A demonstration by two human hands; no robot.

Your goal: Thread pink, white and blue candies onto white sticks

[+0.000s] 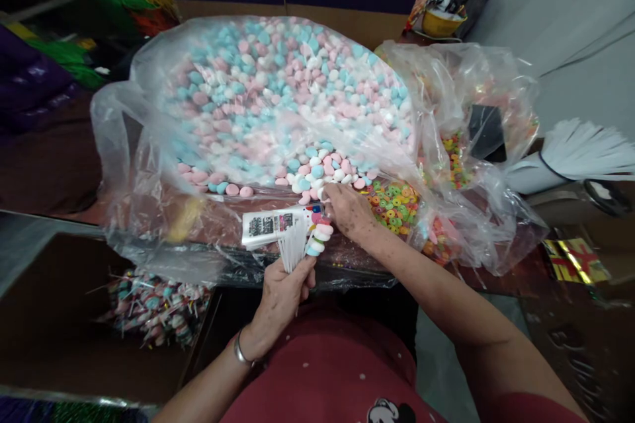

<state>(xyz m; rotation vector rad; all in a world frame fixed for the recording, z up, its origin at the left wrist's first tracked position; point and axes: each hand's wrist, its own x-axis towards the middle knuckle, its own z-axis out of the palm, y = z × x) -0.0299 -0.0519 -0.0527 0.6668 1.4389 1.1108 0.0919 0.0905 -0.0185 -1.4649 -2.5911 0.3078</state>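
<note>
My left hand (280, 294) is closed round a bundle of thin white sticks (292, 246). At its fingertips stands a short stack of pink, white and blue candies (320, 238), apparently threaded on a stick. My right hand (350, 211) has its fingers pinched together just above that stack, at the edge of a loose pile of pastel candies (322, 165). What sits between those fingers is hidden. Beside the sticks lies a pack of printed plastic wrappers (268, 226). Small green, yellow and orange ring candies (394, 205) lie right of my right hand.
A big clear bag of pastel candies (297, 73) fills the table's back. More clear bags (476, 211) with ring candies lie right, near a bundle of white sticks (585, 152). Below left, a cardboard box (59, 324) contains many wrapped candy sticks (159, 307).
</note>
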